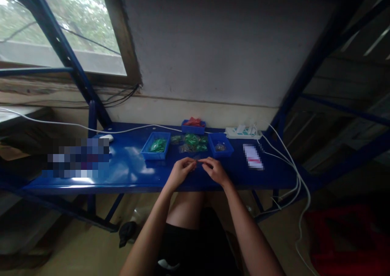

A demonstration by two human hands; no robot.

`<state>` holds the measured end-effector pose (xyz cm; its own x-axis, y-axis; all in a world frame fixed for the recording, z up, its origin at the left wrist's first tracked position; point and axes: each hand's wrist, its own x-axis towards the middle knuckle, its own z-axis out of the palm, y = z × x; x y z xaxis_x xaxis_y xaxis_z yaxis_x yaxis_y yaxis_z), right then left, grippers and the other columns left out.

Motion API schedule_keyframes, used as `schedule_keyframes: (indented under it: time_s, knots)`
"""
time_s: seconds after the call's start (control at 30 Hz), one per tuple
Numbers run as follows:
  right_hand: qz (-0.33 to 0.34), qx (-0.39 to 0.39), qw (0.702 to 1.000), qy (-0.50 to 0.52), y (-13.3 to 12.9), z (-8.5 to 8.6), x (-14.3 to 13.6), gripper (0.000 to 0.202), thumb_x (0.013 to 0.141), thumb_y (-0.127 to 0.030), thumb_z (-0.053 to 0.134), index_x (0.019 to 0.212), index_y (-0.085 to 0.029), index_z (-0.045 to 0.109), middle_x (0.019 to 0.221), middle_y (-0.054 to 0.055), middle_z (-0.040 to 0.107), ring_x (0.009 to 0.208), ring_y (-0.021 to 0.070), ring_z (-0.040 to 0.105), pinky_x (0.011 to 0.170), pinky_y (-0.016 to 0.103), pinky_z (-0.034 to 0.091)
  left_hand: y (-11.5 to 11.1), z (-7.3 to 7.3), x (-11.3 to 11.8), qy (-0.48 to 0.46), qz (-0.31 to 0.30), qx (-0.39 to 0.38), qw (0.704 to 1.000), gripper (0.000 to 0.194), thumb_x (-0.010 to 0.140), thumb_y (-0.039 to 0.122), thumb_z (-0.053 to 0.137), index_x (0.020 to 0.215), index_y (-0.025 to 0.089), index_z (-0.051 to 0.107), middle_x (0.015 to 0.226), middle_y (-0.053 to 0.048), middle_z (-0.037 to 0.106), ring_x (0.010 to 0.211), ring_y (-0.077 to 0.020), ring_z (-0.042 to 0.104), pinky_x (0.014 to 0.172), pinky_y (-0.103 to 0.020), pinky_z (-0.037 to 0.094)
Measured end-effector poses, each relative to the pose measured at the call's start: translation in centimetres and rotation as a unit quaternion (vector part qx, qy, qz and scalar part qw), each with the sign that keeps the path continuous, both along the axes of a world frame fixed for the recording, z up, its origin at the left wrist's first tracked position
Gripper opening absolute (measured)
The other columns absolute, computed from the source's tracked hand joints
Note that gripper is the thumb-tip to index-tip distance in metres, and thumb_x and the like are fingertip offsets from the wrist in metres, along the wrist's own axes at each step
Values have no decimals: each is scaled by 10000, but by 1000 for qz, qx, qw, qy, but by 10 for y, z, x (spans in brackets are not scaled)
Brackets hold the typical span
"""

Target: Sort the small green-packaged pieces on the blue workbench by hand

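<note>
Pinching a tiny blurred piece [197,160] in left hand [183,169], meeting right hand [215,170], grip there unclear, near green packets [191,139] at twelve o'clock

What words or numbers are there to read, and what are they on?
None that I can read.
Power strip: teal marks, too blurred.
Shorts: a white shape, no clear letters.
Bags: too blurred to show any writing.
White-and-pink thing and patch at far left: hidden by blocky squares.
</note>
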<state>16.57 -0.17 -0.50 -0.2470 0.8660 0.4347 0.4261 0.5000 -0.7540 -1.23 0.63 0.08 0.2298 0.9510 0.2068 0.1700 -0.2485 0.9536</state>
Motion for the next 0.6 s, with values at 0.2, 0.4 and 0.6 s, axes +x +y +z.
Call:
schedule_keyframes:
  time_s: [0.2, 0.4, 0.6]
  knots:
    - [28, -61, 996, 51, -2, 3, -2, 249, 821, -367, 583, 979, -207, 688, 960, 50, 709, 860, 201, 643, 740, 302, 493, -3, 0, 0, 47, -45, 66, 996, 296, 797, 394, 582, 942, 159, 688, 900, -68, 711, 829, -201, 644, 762, -289, 485]
    - [19, -84, 994, 66, 1, -1, -1, 225, 857, -306, 503, 939, -188, 677, 876, 50, 715, 799, 191, 653, 753, 311, 493, 3, -7, 2, 25, -23, 74, 997, 294, 779, 356, 595, 996, 164, 647, 952, -79, 685, 904, -212, 637, 787, -307, 501]
    - [9, -98, 991, 91, 2, -1, -2, 164, 815, -321, 546, 852, -193, 641, 795, 30, 694, 759, 181, 646, 733, 302, 491, 3, -6, 2, -10, -31, 17, 999, 240, 734, 328, 619, 873, 135, 642, 749, -53, 693, 686, -173, 631, 659, -268, 482]
